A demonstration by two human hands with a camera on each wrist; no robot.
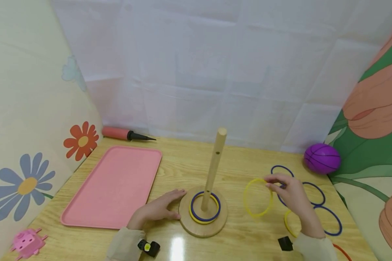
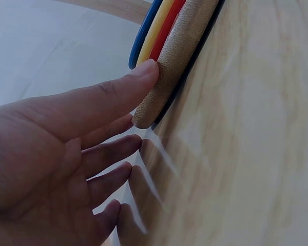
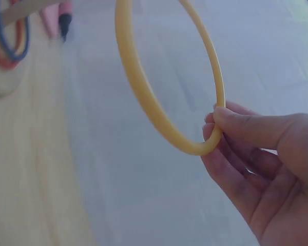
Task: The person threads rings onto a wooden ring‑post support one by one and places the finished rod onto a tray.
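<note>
A round wooden base (image 1: pixel 200 232) carries an upright post (image 1: pixel 213 166). Around the post's foot lie a blue ring (image 2: pixel 143 33), a yellow ring (image 2: pixel 155 32) and a red ring (image 2: pixel 167 32), stacked with the blue one on top. My left hand (image 1: pixel 158 208) is at the base's left side, its thumb touching the base's edge and its fingers extended low by the tabletop. To the right of the stand, my right hand (image 1: pixel 289 190) pinches another yellow ring (image 3: pixel 143 97) between thumb and fingers, holding it up off the table.
Beneath and around my right hand lie several blue rings (image 1: pixel 321 194), a yellow ring (image 1: pixel 285 221) and a red ring (image 1: pixel 343 250). A pink tray (image 1: pixel 114 185) and a hand pump (image 1: pixel 117 133) are left. A purple ball (image 1: pixel 322 158) sits back right; a pink toy (image 1: pixel 27 243) lies front left.
</note>
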